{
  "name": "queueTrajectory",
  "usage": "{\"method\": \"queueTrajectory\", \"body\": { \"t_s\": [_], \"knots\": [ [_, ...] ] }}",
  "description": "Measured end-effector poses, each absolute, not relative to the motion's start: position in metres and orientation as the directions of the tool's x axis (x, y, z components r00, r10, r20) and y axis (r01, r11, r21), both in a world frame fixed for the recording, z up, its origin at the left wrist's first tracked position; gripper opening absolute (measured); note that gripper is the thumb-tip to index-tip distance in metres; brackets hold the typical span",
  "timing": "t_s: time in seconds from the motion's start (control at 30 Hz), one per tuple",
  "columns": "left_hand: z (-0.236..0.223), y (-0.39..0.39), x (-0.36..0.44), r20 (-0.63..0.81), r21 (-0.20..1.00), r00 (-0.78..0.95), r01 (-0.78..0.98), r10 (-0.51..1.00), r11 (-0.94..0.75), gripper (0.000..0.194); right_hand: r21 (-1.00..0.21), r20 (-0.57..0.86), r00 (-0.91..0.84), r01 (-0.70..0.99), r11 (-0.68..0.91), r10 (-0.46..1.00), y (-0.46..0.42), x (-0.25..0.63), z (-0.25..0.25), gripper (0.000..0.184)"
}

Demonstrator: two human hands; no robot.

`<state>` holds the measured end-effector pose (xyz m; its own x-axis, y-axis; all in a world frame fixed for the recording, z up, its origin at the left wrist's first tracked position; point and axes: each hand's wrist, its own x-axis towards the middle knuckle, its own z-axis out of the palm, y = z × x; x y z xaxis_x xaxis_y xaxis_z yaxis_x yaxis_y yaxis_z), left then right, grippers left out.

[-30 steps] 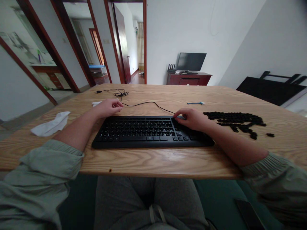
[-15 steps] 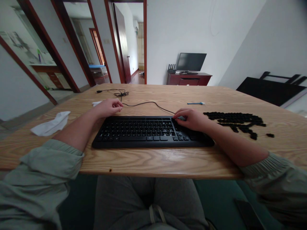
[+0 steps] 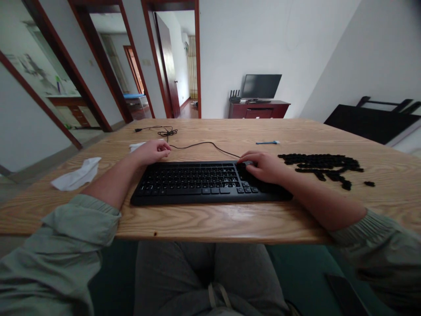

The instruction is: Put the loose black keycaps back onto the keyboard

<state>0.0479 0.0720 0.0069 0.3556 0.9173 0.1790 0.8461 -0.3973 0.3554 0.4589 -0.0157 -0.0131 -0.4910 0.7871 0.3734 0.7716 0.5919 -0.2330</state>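
A black keyboard lies flat on the wooden table in front of me, with most of its main keycaps off and the sockets showing. The bottom-row keys and arrow keys are still on it. My right hand rests over its upper right part, the index fingertip touching the key area and the thumb apart from it; nothing shows between them. At the keyboard's upper left corner lies my left hand, fingers loosely curled and thumb apart, holding nothing visible. Many loose black keycaps lie in rows to the right.
A black cable runs from the keyboard to a coiled bundle at the far left. White tissue lies left of my forearm, and another white piece behind my left hand. A blue brush lies beyond the keyboard. One keycap sits apart.
My view has shifted slightly. My right thumb has drawn back from the index finger, leaving a wider gap. My left hand stays by the keyboard's corner.
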Motion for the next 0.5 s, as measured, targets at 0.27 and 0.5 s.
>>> {"method": "queueTrajectory", "body": {
  "t_s": [0.27,0.5],
  "knots": [
    [0.007,0.073,0.046,0.192,0.376,0.362,0.832,0.912,-0.409,0.045,-0.195,0.352,-0.519,0.773,0.603,0.779,-0.018,0.465,-0.012,0.037],
    [0.008,0.073,0.045,0.201,0.365,0.365,0.834,0.909,-0.415,0.046,-0.215,0.461,-0.469,0.765,0.607,0.753,-0.041,0.477,0.012,0.036]
  ]
}}
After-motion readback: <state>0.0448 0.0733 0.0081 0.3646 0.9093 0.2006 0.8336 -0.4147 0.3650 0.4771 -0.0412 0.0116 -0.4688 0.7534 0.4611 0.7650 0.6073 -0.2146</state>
